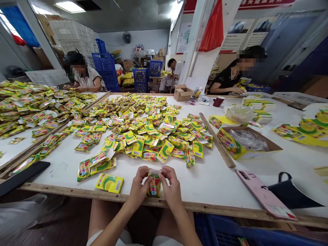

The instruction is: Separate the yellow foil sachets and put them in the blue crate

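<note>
Left hand [139,186] and right hand [172,186] pinch one box [154,188] by its pale end, seemingly not yet closed; a big heap of boxes [150,129] lies beyond, some flaps open.

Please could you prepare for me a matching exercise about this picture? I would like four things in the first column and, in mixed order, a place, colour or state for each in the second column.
Things
1. small printed box
2. phone
3. carton
4. fan

Place, colour or state
A. brown, open at the top
B. high on the back wall
C. held in the left hand and the right hand
D. pink, lying near the front edge of the table

Right pairs: 1-C, 2-D, 3-A, 4-B
</note>
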`<state>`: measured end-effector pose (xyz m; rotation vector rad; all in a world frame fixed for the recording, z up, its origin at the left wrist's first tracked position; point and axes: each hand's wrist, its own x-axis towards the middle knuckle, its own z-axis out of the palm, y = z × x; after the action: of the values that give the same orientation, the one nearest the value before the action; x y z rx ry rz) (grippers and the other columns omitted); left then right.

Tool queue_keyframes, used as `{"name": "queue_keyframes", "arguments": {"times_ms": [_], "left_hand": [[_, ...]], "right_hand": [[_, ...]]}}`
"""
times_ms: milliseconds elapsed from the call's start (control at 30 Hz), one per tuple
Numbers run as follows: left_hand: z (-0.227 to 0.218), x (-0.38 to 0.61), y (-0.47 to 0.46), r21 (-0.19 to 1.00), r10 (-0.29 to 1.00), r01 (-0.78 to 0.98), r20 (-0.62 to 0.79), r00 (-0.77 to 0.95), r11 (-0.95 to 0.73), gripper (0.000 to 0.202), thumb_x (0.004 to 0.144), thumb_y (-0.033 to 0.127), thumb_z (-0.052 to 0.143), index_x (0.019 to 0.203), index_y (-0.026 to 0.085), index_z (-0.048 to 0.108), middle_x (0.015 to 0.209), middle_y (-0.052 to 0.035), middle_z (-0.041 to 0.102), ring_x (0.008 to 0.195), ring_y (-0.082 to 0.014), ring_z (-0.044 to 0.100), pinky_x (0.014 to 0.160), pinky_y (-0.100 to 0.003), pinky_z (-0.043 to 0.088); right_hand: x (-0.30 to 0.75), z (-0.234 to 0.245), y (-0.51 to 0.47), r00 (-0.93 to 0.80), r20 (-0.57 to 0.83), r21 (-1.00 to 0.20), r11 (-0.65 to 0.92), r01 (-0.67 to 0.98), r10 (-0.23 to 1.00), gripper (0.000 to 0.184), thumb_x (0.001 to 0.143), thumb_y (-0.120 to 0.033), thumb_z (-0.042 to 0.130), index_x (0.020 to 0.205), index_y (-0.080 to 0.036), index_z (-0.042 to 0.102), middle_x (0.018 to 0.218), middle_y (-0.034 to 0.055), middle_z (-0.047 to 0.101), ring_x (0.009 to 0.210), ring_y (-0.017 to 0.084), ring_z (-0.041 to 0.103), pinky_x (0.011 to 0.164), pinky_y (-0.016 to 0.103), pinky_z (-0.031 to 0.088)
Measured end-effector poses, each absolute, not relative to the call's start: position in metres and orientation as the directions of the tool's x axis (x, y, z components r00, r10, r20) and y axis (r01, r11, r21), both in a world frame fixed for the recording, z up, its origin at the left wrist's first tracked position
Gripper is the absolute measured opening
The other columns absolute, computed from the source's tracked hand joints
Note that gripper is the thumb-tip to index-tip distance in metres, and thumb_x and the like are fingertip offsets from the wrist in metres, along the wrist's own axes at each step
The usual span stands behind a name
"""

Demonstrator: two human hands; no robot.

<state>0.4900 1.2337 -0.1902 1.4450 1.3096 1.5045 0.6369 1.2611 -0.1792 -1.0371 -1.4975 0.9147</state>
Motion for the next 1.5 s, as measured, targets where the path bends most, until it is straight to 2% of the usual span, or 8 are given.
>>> {"name": "queue_keyframes", "arguments": {"times_ms": [233,367,600,867,1133,1367,1500], "left_hand": [[-0.18,0.488,1.222,0.946,0.96,0.208,0.271,-0.077,-0.25,0.015,0.089,0.029,0.057,0.096,0.02,0.066,0.103,-0.0077,0.07,0.101,-0.0213,0.064,0.091,-0.035,0.049],[-0.175,0.49,1.222,0.969,0.969,0.155,0.214,-0.121,-0.195,0.017,0.087,0.031,0.059,0.097,0.018,0.066,0.1,-0.0076,0.071,0.097,-0.021,0.065,0.088,-0.033,0.05],[-0.173,0.493,1.232,0.986,0.977,0.117,0.135,-0.168,-0.116,0.019,0.086,0.034,0.059,0.087,0.017,0.066,0.087,-0.0053,0.071,0.083,-0.0187,0.065,0.079,-0.029,0.05],[-0.172,0.491,1.237,0.961,0.97,0.235,0.188,-0.153,-0.149,0.02,0.089,0.034,0.055,0.09,0.018,0.068,0.089,-0.0049,0.071,0.085,-0.0184,0.064,0.079,-0.028,0.049],[-0.177,0.483,1.234,0.977,0.984,0.145,0.168,-0.063,-0.157,0.019,0.088,0.033,0.058,0.095,0.019,0.069,0.094,-0.0053,0.071,0.09,-0.0196,0.064,0.082,-0.029,0.049],[-0.167,0.485,1.241,0.973,0.989,0.205,0.129,-0.079,-0.11,0.021,0.088,0.035,0.058,0.085,0.017,0.068,0.08,-0.0041,0.07,0.078,-0.018,0.062,0.075,-0.028,0.048],[-0.171,0.486,1.234,0.977,0.986,0.171,0.147,-0.082,-0.131,0.02,0.089,0.034,0.057,0.093,0.018,0.069,0.092,-0.0054,0.071,0.088,-0.0193,0.064,0.081,-0.03,0.049]], "right_hand": [[0.641,-0.172,1.249,-0.202,0.383,-0.888,0.419,0.191,0.902,0.016,0.091,-0.033,0.056,0.088,-0.022,0.068,0.096,0.0062,0.067,0.095,0.021,0.063,0.084,0.033,0.051],[0.637,-0.17,1.248,-0.154,0.393,-0.884,0.419,0.209,0.906,0.015,0.091,-0.031,0.056,0.089,-0.021,0.066,0.091,0.0055,0.066,0.087,0.02,0.063,0.076,0.03,0.051],[0.632,-0.168,1.258,-0.158,0.365,-0.872,0.397,0.286,0.917,0.018,0.092,-0.031,0.053,0.083,-0.019,0.062,0.079,0.003,0.063,0.073,0.017,0.058,0.066,0.027,0.046],[0.628,-0.168,1.261,-0.139,0.35,-0.884,0.376,0.279,0.926,0.019,0.093,-0.032,0.052,0.083,-0.019,0.062,0.08,0.0028,0.064,0.073,0.017,0.059,0.067,0.026,0.046],[0.633,-0.185,1.251,-0.148,0.346,-0.909,0.37,0.192,0.926,0.015,0.094,-0.031,0.053,0.095,-0.02,0.063,0.09,0.0037,0.066,0.085,0.018,0.063,0.075,0.027,0.049],[0.631,-0.19,1.249,-0.13,0.292,-0.932,0.312,0.182,0.948,0.016,0.093,-0.032,0.054,0.098,-0.02,0.063,0.091,0.0038,0.067,0.084,0.018,0.064,0.076,0.028,0.05],[0.631,-0.191,1.248,-0.14,0.283,-0.939,0.303,0.16,0.949,0.015,0.093,-0.032,0.055,0.097,-0.021,0.063,0.092,0.0036,0.068,0.085,0.018,0.064,0.077,0.028,0.05]]}}
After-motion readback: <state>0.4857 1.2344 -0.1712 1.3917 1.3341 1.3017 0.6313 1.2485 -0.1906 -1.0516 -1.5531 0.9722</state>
